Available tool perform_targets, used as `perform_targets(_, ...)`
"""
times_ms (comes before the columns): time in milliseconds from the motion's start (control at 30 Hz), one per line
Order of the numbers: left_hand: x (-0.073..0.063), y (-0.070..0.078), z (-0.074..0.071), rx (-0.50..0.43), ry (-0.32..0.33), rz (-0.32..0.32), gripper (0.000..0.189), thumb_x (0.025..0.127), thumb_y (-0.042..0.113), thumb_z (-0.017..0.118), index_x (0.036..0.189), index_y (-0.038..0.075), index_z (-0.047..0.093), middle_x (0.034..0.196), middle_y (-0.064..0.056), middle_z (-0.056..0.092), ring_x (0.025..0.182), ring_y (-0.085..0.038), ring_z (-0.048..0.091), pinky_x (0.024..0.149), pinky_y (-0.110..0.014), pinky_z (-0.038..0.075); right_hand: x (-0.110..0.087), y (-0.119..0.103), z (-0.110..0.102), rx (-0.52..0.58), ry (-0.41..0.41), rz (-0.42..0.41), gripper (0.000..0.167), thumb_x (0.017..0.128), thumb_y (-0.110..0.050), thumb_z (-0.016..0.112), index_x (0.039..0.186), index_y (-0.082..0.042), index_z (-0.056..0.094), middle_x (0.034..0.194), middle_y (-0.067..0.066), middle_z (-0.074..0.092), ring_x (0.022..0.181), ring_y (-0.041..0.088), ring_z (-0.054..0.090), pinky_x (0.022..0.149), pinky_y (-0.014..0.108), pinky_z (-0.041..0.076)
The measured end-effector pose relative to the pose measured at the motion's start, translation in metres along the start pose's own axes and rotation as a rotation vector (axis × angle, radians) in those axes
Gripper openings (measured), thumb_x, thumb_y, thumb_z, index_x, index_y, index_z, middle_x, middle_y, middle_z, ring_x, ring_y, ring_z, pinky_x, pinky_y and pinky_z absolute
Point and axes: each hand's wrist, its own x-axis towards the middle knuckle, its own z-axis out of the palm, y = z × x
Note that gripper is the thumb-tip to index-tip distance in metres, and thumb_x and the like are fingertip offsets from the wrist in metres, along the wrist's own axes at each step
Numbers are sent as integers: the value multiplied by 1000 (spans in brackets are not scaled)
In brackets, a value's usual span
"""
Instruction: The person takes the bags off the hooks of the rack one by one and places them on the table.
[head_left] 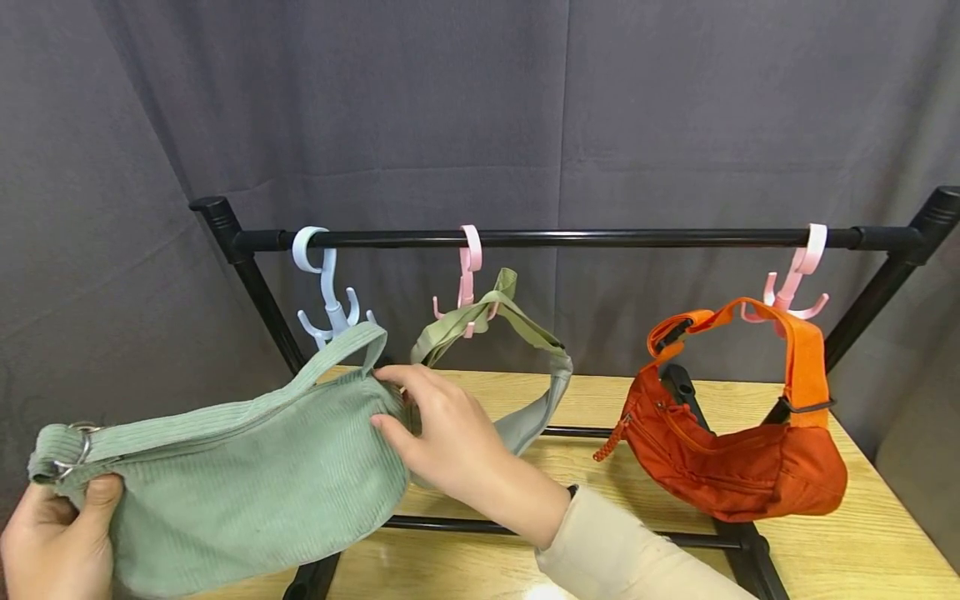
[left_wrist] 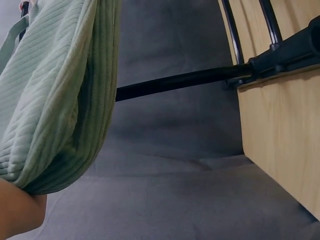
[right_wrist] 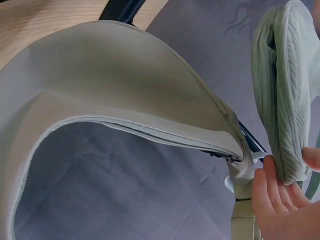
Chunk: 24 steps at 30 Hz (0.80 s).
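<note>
A mint-green corduroy shoulder bag (head_left: 255, 492) is held up at the left, between both hands. My left hand (head_left: 63, 546) grips its left end by the metal strap ring, thumb on the front. My right hand (head_left: 457, 442) pinches the upper right corner near the strap's base. The bag's strap loop rises just below the prongs of a light-blue hook hanger (head_left: 330, 283); whether they touch I cannot tell. In the right wrist view the bag's folded end (right_wrist: 287, 100) sits between thumb and fingers. The left wrist view shows its ribbed underside (left_wrist: 55, 100).
A black rack rail (head_left: 600, 238) carries the hangers. An olive-grey bag (right_wrist: 125, 65) hangs from a middle pink hanger (head_left: 468, 258), behind my right hand. At the right, an orange bag (head_left: 735, 467) hangs on another pink hanger (head_left: 806, 258). The rack stands on a wooden table (head_left: 885, 517).
</note>
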Motion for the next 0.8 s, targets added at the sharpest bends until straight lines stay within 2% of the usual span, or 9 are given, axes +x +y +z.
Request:
perform_targets(67,-1,-1,2,52,8,-48,29,86,7,70,111,22,69,96,17,70,82,4,62,66,-5,46,-2,1,1,1,11,-17,39,92,-21,72,128,-13,61,108,-4,65,86,9,59,70,24,49)
perform_targets(200,-3,-7,5,56,-10,-99,32,89,8,68,119,20,67,106,15,67,95,1,61,73,-5,44,-6,5,5,-2,17,-21,40,91,-21,73,128,-14,61,101,-4,64,84,10,59,68,22,48)
perform_targets(267,-4,-10,7,71,-19,-128,32,90,9,67,120,20,65,107,16,66,96,2,60,74,-5,44,-9,7,7,1,14,-11,40,91,-21,73,129,-14,61,100,-5,63,83,10,59,68,21,47)
perform_targets(467,-6,-21,8,158,-47,-237,26,93,13,65,116,24,62,95,25,64,82,8,61,64,-6,46,-18,14,15,7,-7,18,41,91,-22,73,130,-14,62,98,-7,61,81,9,55,69,20,46)
perform_targets(567,-8,-27,9,247,-79,-296,34,95,20,64,129,17,59,96,27,61,79,12,58,63,-7,46,-22,17,19,0,-12,23,41,92,-22,73,130,-14,62,102,-6,63,80,7,54,69,20,46)
perform_targets(633,-10,-33,11,268,-100,-331,46,96,23,64,138,10,53,98,26,60,80,13,58,63,-7,46,-25,19,22,-10,-19,29,41,92,-23,72,131,-15,62,109,-5,64,81,6,54,69,20,47)
perform_targets(700,-11,-39,12,269,-130,-356,57,96,25,63,146,5,45,102,25,58,83,13,57,66,-7,46,-29,22,24,-14,-29,39,41,93,-23,72,132,-15,61,112,-4,64,80,6,54,68,20,47)
perform_targets(800,-13,-47,15,218,-158,-385,60,96,24,64,148,3,43,101,27,60,87,12,58,70,-7,46,-35,25,27,-4,-45,59,41,93,-23,71,133,-16,61,112,-5,63,79,8,55,67,19,46)
